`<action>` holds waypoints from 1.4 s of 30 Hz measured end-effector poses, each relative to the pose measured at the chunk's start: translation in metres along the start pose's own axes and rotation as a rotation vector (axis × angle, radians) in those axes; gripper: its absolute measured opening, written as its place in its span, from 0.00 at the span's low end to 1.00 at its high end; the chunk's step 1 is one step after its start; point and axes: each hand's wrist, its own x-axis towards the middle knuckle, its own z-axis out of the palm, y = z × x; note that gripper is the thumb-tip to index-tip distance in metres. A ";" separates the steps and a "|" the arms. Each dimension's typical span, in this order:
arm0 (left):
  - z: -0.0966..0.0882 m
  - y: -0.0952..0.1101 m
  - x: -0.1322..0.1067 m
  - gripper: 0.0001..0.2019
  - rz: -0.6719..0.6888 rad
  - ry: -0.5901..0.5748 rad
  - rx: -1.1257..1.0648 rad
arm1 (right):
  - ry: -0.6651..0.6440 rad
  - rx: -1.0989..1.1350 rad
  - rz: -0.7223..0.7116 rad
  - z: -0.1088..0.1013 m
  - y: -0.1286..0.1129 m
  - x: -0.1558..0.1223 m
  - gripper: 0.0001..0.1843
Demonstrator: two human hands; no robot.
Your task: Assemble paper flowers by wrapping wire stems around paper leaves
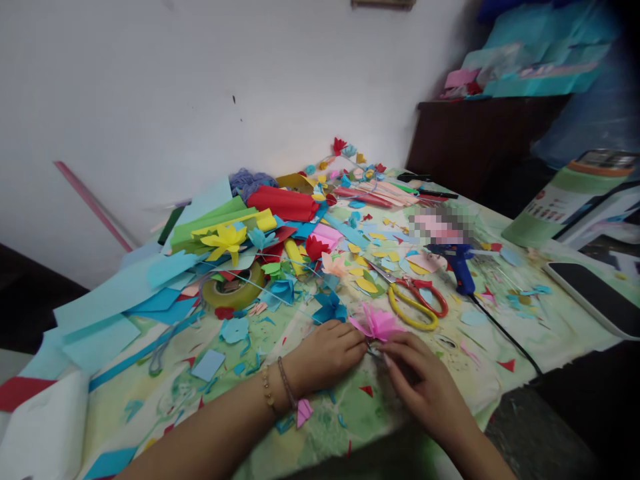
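A pink paper flower (376, 323) sits upright at the fingertips of both hands, its petals spread upward. My right hand (423, 377) pinches at the flower's base with thumb and fingers. My left hand (327, 353) is closed just left of the flower, its fingertips turned down and what they hold hidden. Between the hands a short thin strand shows, too small to make out. Behind my left hand lies a dark blue paper flower (330, 309). A thin light string (265, 291) runs from the upper left toward that flower.
Right of the flower lie scissors (413, 313) with yellow and red handles. Farther right are a blue glue gun (463, 268) with its black cord, a phone (597, 293) and a green bottle (555, 200). Tape (234, 293), coloured paper (125, 293) and many scraps cover the left and back.
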 end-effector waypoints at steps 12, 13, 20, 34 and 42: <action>-0.001 0.002 0.003 0.10 0.077 0.047 0.077 | -0.414 -0.063 0.162 0.021 -0.003 0.144 0.09; -0.002 0.003 0.003 0.10 0.079 0.048 0.083 | -0.442 -0.056 0.172 0.027 0.000 0.151 0.07; -0.002 0.005 0.005 0.09 0.077 0.074 0.091 | -0.401 0.092 0.240 0.046 0.017 0.159 0.08; 0.003 0.006 0.010 0.07 -0.008 0.083 0.144 | -0.313 0.325 0.411 0.041 0.024 0.168 0.09; 0.005 0.004 0.006 0.08 0.050 0.060 0.106 | -0.298 0.343 0.445 0.040 0.037 0.173 0.09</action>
